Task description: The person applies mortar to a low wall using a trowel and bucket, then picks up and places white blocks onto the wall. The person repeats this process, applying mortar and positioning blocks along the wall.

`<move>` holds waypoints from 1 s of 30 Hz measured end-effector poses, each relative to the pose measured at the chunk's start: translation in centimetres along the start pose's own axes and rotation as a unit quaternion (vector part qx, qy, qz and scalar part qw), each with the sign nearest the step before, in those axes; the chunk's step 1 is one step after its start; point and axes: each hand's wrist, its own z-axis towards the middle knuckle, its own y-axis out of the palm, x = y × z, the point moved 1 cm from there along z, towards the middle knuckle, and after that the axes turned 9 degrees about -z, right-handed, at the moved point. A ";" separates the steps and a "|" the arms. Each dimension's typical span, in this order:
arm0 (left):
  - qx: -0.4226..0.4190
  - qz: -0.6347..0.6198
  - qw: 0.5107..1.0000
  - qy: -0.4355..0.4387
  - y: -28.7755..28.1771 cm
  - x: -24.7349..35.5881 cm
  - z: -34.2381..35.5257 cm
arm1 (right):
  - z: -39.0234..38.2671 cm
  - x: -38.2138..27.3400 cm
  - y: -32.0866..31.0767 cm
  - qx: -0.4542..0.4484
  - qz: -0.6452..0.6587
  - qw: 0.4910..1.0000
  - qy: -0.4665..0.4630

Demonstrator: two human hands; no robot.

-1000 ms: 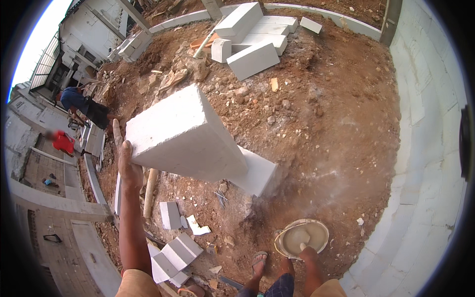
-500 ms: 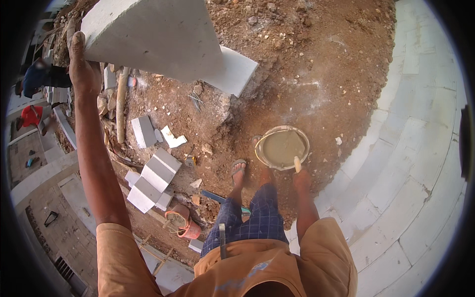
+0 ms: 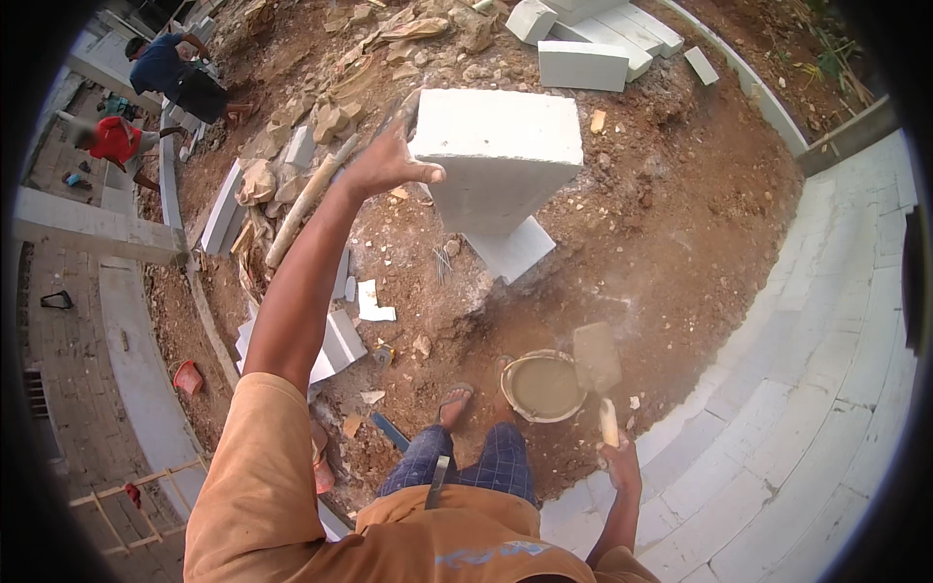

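A large pale lightweight building block (image 3: 505,170) stands upright ahead of me. My left hand (image 3: 394,163) grips its left edge, thumb on the near face, most fingers hidden behind. A flat white block (image 3: 513,251) shows below it; I cannot tell whether the two touch. My right hand (image 3: 620,464) is wrapped round the wooden handle of a trowel (image 3: 597,358), whose broad blade looks coated with grey mortar. That blade is at the right rim of a bucket (image 3: 506,381) of wet mortar (image 3: 546,387), by my feet.
A block wall (image 3: 758,428) curves along my right. Cut blocks (image 3: 335,348), a tape measure (image 3: 385,353) and a wooden pole (image 3: 311,199) lie on the dirt at left. More blocks (image 3: 583,66) are stacked ahead. Two people, in blue (image 3: 160,73) and red (image 3: 117,139), work far left.
The trowel has come up out of the mortar to the bucket's right side, its blade now showing. My view has shifted; the left hand still holds the block, now more upright.
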 end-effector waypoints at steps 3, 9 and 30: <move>-0.005 0.071 0.996 -0.052 -0.9 -1.1 -1.1 | -2.2 -11.9 -3.4 0.010 -0.087 0.987 -0.135; -0.001 0.030 0.997 -0.069 -0.1 0.7 -1.8 | -4.3 -35.8 -3.1 0.133 -0.328 0.858 -0.371; 0.021 -0.040 0.997 -0.065 -0.6 0.3 -2.2 | -0.8 -46.0 6.2 0.114 -0.469 0.685 -0.545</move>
